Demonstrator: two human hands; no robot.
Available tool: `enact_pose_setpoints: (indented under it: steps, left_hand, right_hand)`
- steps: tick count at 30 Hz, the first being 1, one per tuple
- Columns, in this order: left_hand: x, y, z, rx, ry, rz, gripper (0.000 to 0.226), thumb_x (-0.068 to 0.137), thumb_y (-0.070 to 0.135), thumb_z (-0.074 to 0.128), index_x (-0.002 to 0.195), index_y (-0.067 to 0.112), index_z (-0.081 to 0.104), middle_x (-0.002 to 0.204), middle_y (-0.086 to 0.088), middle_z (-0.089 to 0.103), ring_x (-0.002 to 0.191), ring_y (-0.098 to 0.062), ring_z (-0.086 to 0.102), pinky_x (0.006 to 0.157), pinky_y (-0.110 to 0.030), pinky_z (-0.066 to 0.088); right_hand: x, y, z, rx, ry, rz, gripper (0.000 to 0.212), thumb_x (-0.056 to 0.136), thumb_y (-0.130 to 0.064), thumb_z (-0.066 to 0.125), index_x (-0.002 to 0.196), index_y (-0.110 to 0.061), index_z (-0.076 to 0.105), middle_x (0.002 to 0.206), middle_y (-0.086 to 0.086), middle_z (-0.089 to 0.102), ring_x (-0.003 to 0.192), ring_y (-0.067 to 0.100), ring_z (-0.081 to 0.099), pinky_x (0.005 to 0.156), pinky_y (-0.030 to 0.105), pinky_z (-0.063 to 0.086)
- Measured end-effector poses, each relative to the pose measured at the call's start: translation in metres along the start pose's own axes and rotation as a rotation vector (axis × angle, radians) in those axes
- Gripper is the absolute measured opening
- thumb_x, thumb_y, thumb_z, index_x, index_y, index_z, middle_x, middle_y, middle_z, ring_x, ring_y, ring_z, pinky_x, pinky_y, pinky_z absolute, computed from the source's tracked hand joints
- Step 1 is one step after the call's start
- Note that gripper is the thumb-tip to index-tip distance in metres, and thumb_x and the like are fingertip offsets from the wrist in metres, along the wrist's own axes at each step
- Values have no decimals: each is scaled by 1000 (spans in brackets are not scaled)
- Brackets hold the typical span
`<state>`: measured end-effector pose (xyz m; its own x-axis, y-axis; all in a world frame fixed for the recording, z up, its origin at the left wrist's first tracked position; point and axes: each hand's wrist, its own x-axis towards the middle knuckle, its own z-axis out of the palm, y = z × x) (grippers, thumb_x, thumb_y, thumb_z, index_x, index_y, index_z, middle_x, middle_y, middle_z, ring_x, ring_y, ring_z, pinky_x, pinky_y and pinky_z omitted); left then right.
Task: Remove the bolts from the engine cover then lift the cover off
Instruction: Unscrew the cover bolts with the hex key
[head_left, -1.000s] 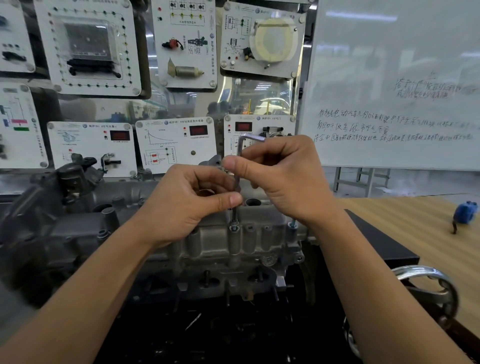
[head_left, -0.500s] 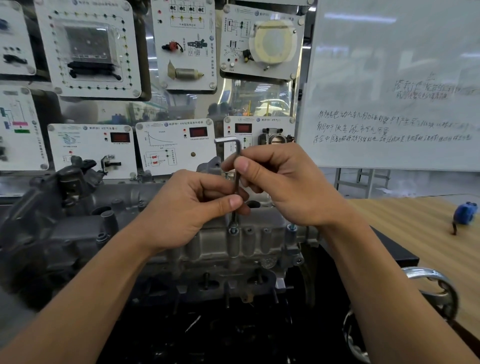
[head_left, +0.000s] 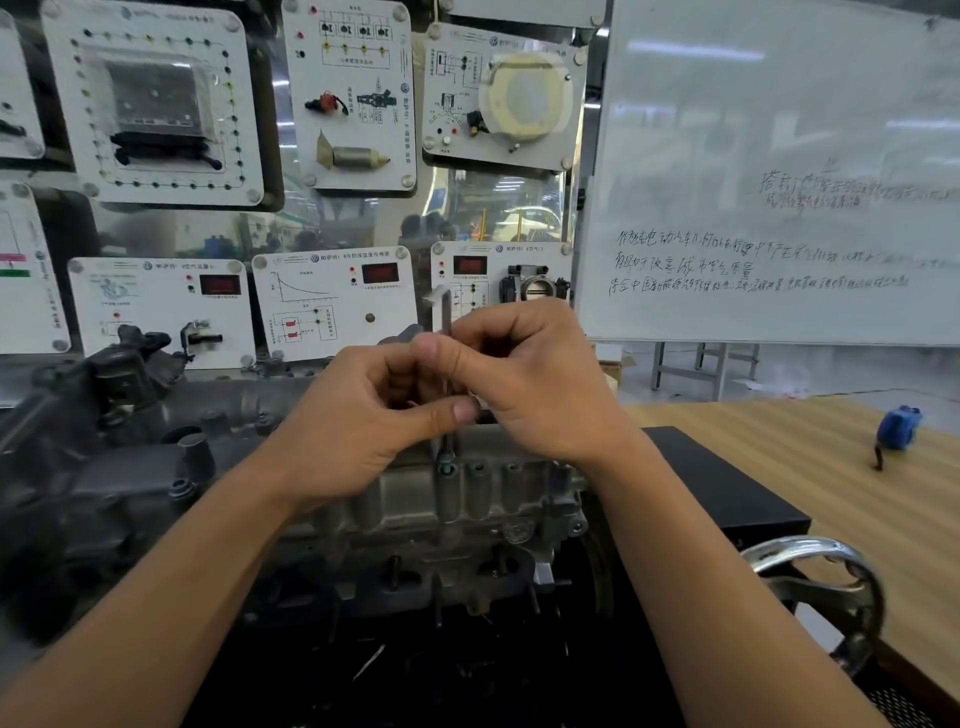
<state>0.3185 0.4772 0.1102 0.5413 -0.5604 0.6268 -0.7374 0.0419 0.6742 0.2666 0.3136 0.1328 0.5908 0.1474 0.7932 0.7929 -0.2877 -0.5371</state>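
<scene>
A grey metal engine cover (head_left: 467, 499) lies across the middle of the head view, on a dark engine block. An L-shaped hex key (head_left: 445, 317) stands upright with its lower tip in a bolt (head_left: 447, 467) on the cover's near edge. My right hand (head_left: 524, 379) pinches the key's upper shaft between thumb and fingers. My left hand (head_left: 363, 421) grips the shaft lower down, thumb pressed across it. The key's short arm points left and is blurred. More bolt holes sit to the right of the bolt.
Training panels (head_left: 332, 301) hang behind the engine, and a whiteboard (head_left: 769, 208) stands at the right. A wooden table (head_left: 857, 493) holds a blue tape measure (head_left: 896, 428). A chrome handwheel (head_left: 821, 582) juts out at lower right beside a black box (head_left: 727, 493).
The key's short arm has swung from pointing right to pointing left, as my right hand turned it. My left hand has stayed on the shaft.
</scene>
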Motion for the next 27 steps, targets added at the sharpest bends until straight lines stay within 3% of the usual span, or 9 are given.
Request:
enact_pose_setpoints:
  steps: [3, 6, 8, 12, 16, 19, 20, 24, 27]
  left_hand:
    - [-3, -1, -5, -82, -148, -1, 22, 90, 24, 64, 109, 20, 75, 108, -3, 76, 107, -18, 70, 90, -22, 53]
    - [-4, 0, -4, -87, -184, 6, 20, 91, 21, 62, 105, 21, 77, 104, -4, 77, 104, -17, 71, 88, -19, 53]
    - [-4, -1, -2, -87, -130, 9, 17, 89, 18, 65, 99, 20, 78, 97, -6, 78, 97, -20, 74, 85, -20, 55]
    - [0, -2, 2, -75, 11, 22, 20, 76, 18, 75, 95, 11, 77, 90, -10, 77, 88, -24, 75, 79, -26, 59]
    - [0, 4, 9, -37, 45, 78, 33, 71, 22, 78, 102, 13, 76, 97, -10, 77, 94, -22, 74, 78, -23, 58]
    - [1, 0, 8, 46, 71, 33, 51, 66, 39, 78, 96, -1, 71, 89, -31, 68, 88, -48, 65, 76, -52, 57]
    - [1, -1, 7, 51, 60, 13, 52, 67, 41, 78, 95, -2, 69, 89, -32, 66, 88, -50, 64, 77, -54, 56]
    - [-2, 3, 2, -98, -77, -5, 22, 86, 21, 67, 103, 9, 72, 100, -12, 75, 98, -24, 72, 83, -24, 56]
    - [-3, 2, -3, -177, -152, -24, 25, 89, 17, 62, 109, 3, 71, 106, -15, 75, 103, -26, 71, 89, -25, 54]
  right_hand:
    - [-1, -4, -5, 12, -122, 11, 22, 96, -10, 62, 77, -6, 72, 58, 7, 62, 51, 26, 55, 47, 35, 47]
    - [-2, -3, -11, 46, -184, 58, 30, 101, -11, 54, 82, 9, 65, 59, 29, 48, 50, 43, 43, 40, 48, 39]
    - [-2, -1, -12, -14, -178, 40, 29, 101, -13, 53, 92, 11, 67, 68, 34, 57, 60, 47, 54, 49, 54, 45]
    - [-3, 1, -7, -62, -73, -10, 15, 94, -11, 65, 95, 0, 75, 79, 11, 75, 73, 24, 72, 68, 38, 60]
    - [-5, 4, 3, -3, 28, -6, 10, 82, -10, 78, 83, 0, 76, 67, 11, 72, 58, 16, 66, 55, 24, 54]
    - [-4, 5, 6, -6, 51, -13, 18, 85, -8, 75, 73, 5, 71, 57, 13, 64, 49, 6, 55, 50, 18, 45]
    - [-4, 5, 7, -6, 36, -15, 22, 87, -8, 73, 70, 5, 70, 55, 13, 61, 48, 4, 52, 50, 17, 43]
    - [-5, 3, 5, 52, -57, -3, 16, 94, -4, 63, 82, -3, 73, 60, -11, 64, 56, -1, 58, 55, 14, 46]
    - [-5, 4, 1, -1, -81, 14, 25, 99, -9, 56, 90, 10, 68, 63, 13, 58, 53, 10, 52, 50, 27, 42]
